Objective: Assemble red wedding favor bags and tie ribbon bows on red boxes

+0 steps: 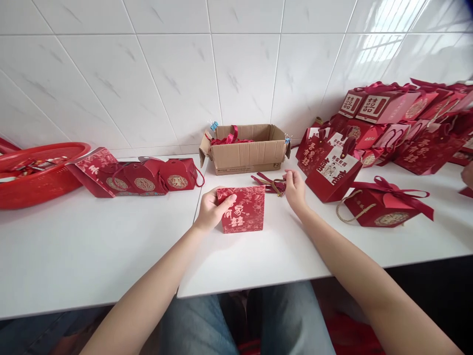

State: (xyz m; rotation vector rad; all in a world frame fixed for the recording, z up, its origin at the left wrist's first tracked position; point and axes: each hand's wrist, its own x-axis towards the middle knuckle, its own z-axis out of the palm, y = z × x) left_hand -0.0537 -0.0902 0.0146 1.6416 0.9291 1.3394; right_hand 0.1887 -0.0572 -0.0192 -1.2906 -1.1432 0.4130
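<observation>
My left hand (211, 211) grips the upper left edge of a red paper gift box (247, 209), its thumb over the front. Pale Chinese characters and a floral pattern cover that face, which I see nearly square on. A small bundle of dark red and gold ribbons (269, 184) lies on the table behind the box. My right hand (294, 190) is at the right end of this bundle, fingers curled together. What they pinch, if anything, is hidden.
A cardboard box (249, 157) with red ribbon inside stands against the tiled wall. Red gift boxes (145, 177) line the left, beside a red basket (44, 190). More gift boxes (388, 135) are piled at right; one with a bow (386, 209) sits nearer. Another person's hand (467, 175) shows far right.
</observation>
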